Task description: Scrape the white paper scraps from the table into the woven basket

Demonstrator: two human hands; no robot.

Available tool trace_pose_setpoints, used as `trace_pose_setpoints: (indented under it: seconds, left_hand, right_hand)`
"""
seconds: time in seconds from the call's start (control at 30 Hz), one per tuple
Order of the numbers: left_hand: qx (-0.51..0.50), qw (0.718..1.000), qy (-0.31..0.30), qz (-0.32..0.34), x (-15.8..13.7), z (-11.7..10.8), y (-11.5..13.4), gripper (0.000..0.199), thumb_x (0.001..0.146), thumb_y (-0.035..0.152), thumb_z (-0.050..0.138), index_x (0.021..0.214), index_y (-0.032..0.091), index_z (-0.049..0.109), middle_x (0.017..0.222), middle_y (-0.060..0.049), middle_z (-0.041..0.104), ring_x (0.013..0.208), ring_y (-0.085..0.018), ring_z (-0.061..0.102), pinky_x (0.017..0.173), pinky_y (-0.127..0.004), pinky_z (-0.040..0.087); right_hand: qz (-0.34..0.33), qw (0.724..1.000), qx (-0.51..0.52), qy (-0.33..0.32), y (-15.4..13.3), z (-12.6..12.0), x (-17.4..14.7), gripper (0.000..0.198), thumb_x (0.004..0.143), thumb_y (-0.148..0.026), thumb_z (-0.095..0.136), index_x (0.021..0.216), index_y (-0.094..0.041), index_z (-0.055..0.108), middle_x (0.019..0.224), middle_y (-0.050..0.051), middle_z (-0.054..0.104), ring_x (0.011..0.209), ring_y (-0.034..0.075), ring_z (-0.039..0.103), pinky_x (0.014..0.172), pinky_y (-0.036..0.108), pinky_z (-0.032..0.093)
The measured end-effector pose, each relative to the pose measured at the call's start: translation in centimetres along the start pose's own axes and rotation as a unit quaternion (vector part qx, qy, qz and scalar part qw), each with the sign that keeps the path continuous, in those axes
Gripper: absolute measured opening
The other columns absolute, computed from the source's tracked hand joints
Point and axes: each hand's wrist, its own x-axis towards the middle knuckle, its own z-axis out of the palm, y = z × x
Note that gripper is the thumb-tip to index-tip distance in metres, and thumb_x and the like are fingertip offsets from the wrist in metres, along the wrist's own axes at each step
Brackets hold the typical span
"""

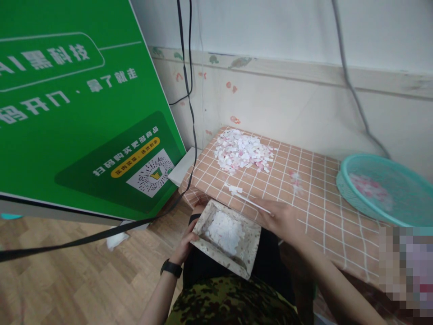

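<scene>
"Green sign [81, 104] at left, then a checked tablecloth [324, 194] bearing piled pale scraps [241, 151]."

"And the hands?"

"Apart. Over the lap [270, 255], a tray [254, 246] of scraps, clamped in the left hand [186, 238]; the right hand [280, 220] pinches a thin stick [252, 202] at loose scraps [233, 188]."

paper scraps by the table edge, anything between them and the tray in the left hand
Nothing loose visibly blocks the paper scraps: just tablecloth and the raised rim of the tray lie between. The tip of the white stick in the right hand is right beside them.
</scene>
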Motion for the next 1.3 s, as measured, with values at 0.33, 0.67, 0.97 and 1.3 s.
trace_pose_setpoints:
  seconds: [0.33,0.67,0.97,1.3]
  left_hand:
    - [-0.066,0.995,0.04,-0.057,-0.4,1.5,1.7,0.063,0.061,0.02,0.062,0.123,0.013,0.067,0.087,-0.005,0.078,0.072,-0.025,0.068,0.066,-0.035,0.051]
    - [-0.047,0.997,0.041,-0.04,-0.9,2.3,4.1,0.054,0.061,0.018,0.064,0.114,0.013,0.071,0.097,-0.006,0.078,0.077,-0.025,0.069,0.066,-0.033,0.051]
    - [-0.063,0.996,0.043,-0.054,-1.3,3.3,5.3,0.052,0.061,0.019,0.065,0.112,0.012,0.071,0.081,-0.005,0.077,0.077,-0.027,0.071,0.066,-0.034,0.052]
    - [-0.062,0.995,0.054,-0.056,-1.3,3.0,6.3,0.03,0.059,0.022,0.068,0.087,0.012,0.075,0.063,-0.002,0.072,0.058,-0.021,0.065,0.057,-0.03,0.049]
  right_hand:
    - [0.111,0.992,0.054,0.015,2.8,0.5,2.1,0.027,0.094,-0.033,0.056,0.11,-0.029,0.077,0.109,0.004,0.077,0.096,0.027,0.075,0.086,0.042,0.061]
    - [0.07,0.992,0.102,-0.04,1.2,-0.4,-0.2,0.029,0.097,-0.028,0.052,0.112,-0.029,0.076,0.111,0.003,0.076,0.1,0.024,0.074,0.088,0.038,0.06]
    - [0.107,0.986,0.122,-0.027,0.2,0.0,0.7,0.025,0.095,-0.037,0.058,0.105,-0.027,0.078,0.103,0.004,0.078,0.087,0.025,0.076,0.077,0.036,0.061]
    - [0.109,0.991,0.078,0.005,1.8,2.2,3.2,0.028,0.096,-0.033,0.055,0.114,-0.028,0.076,0.112,0.003,0.076,0.098,0.027,0.074,0.085,0.039,0.06]
